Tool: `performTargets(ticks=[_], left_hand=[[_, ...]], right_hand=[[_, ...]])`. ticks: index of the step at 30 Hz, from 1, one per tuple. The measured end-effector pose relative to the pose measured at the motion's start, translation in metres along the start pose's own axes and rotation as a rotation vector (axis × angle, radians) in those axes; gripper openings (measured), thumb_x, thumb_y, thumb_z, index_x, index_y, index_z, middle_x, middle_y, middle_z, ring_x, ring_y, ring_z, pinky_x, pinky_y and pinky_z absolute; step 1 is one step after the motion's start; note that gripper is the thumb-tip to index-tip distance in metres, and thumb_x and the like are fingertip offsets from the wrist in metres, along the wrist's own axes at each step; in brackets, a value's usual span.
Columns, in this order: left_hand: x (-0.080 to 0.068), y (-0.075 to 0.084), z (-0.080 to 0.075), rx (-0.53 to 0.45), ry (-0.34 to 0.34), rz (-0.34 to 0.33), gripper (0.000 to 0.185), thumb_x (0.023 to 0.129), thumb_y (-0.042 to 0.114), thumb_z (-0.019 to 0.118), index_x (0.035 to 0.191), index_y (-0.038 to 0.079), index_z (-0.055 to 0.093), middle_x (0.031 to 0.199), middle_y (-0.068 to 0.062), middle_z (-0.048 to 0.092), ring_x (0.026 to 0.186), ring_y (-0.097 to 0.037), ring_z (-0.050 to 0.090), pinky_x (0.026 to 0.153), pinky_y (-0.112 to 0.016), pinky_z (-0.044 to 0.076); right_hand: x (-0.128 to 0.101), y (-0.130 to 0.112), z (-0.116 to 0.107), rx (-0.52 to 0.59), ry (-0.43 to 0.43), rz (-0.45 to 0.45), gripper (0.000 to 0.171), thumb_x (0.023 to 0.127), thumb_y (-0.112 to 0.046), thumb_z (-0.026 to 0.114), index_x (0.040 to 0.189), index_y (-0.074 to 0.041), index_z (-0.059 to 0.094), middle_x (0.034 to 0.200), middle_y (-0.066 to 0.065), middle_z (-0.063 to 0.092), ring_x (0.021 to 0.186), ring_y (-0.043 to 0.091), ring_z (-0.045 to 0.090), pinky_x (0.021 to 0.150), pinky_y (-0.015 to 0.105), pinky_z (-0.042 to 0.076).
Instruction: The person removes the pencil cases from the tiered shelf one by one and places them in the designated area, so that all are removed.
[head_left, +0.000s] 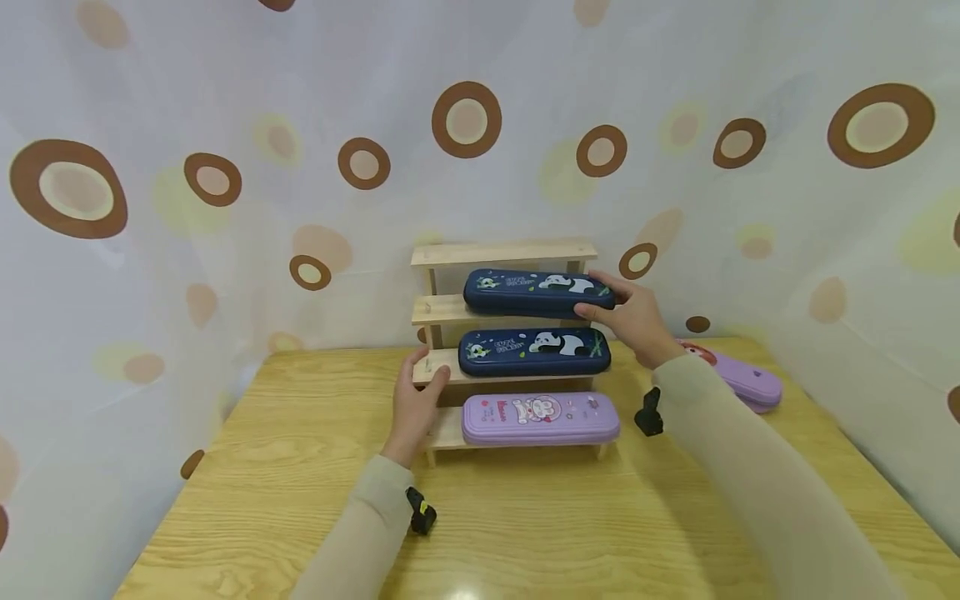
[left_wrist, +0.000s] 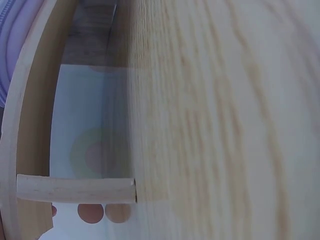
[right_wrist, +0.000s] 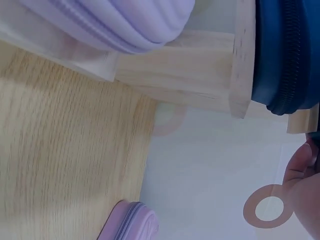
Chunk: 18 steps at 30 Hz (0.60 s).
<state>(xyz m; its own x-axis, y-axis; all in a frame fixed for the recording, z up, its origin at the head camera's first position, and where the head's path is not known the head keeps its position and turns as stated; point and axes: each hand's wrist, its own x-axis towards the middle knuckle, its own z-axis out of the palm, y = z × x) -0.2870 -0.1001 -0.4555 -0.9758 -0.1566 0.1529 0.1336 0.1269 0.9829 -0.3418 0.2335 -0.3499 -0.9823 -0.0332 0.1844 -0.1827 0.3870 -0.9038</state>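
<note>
A tiered wooden rack (head_left: pixel 442 310) stands against the patterned backdrop. My right hand (head_left: pixel 630 321) grips the right end of a dark blue panda pencil case (head_left: pixel 525 293) at the rack's second shelf from the top. One shelf lower lies another blue panda pencil case (head_left: pixel 517 352), and a purple pencil case (head_left: pixel 543 419) with a cartoon figure lies on the bottom shelf. My left hand (head_left: pixel 416 406) touches the rack's left side near the lower shelves, thumb and fingers spread. In the right wrist view, part of the right hand (right_wrist: pixel 302 192) shows at the right edge.
Another purple pencil case (head_left: pixel 742 379) with a red patch lies on the table right of the rack, partly behind my right forearm. The top shelf (head_left: pixel 502 252) carries no case. Beneath everything is a wood-grain table (head_left: pixel 315 467), with a circle-patterned cloth (head_left: pixel 285 108) behind it.
</note>
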Motion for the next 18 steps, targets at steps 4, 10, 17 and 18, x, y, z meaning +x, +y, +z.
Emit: performTargets(ticks=[4,10,17,18], left_hand=[[0.000,0.001,0.000,-0.003,-0.003,0.000,0.055,0.097,0.034,0.063,0.146,0.020,0.043,0.155,-0.006,0.032,0.145,-0.025,0.022,0.117,-0.049,0.020],[0.002,0.002,0.000,-0.012,-0.002,0.005,0.055,0.097,0.035,0.064,0.146,0.021,0.044,0.156,-0.004,0.032,0.146,-0.025,0.020,0.117,-0.050,0.018],[0.000,0.001,-0.001,-0.002,-0.002,0.004,0.055,0.097,0.034,0.064,0.147,0.020,0.043,0.156,-0.004,0.032,0.146,-0.025,0.021,0.117,-0.049,0.019],[0.000,0.001,-0.001,0.001,-0.003,0.003,0.055,0.097,0.034,0.063,0.147,0.020,0.043,0.156,-0.004,0.032,0.146,-0.025,0.021,0.117,-0.050,0.018]], right_hand=[[-0.006,-0.002,-0.006,0.036,0.000,0.013,0.080,0.081,-0.043,0.079,0.151,-0.027,0.044,0.148,0.014,0.041,0.131,0.032,0.038,0.112,0.055,0.028],[-0.012,-0.004,-0.018,-0.014,0.004,-0.020,0.075,0.085,-0.040,0.076,0.151,-0.030,0.042,0.150,0.014,0.040,0.132,0.030,0.038,0.109,0.049,0.032],[-0.020,-0.005,-0.037,-0.056,0.019,-0.003,0.079,0.084,-0.047,0.075,0.153,-0.031,0.039,0.152,0.012,0.038,0.130,0.029,0.039,0.101,0.042,0.038],[-0.022,-0.004,-0.040,-0.048,0.023,0.005,0.079,0.084,-0.048,0.076,0.152,-0.031,0.040,0.151,0.011,0.038,0.129,0.028,0.039,0.099,0.038,0.039]])
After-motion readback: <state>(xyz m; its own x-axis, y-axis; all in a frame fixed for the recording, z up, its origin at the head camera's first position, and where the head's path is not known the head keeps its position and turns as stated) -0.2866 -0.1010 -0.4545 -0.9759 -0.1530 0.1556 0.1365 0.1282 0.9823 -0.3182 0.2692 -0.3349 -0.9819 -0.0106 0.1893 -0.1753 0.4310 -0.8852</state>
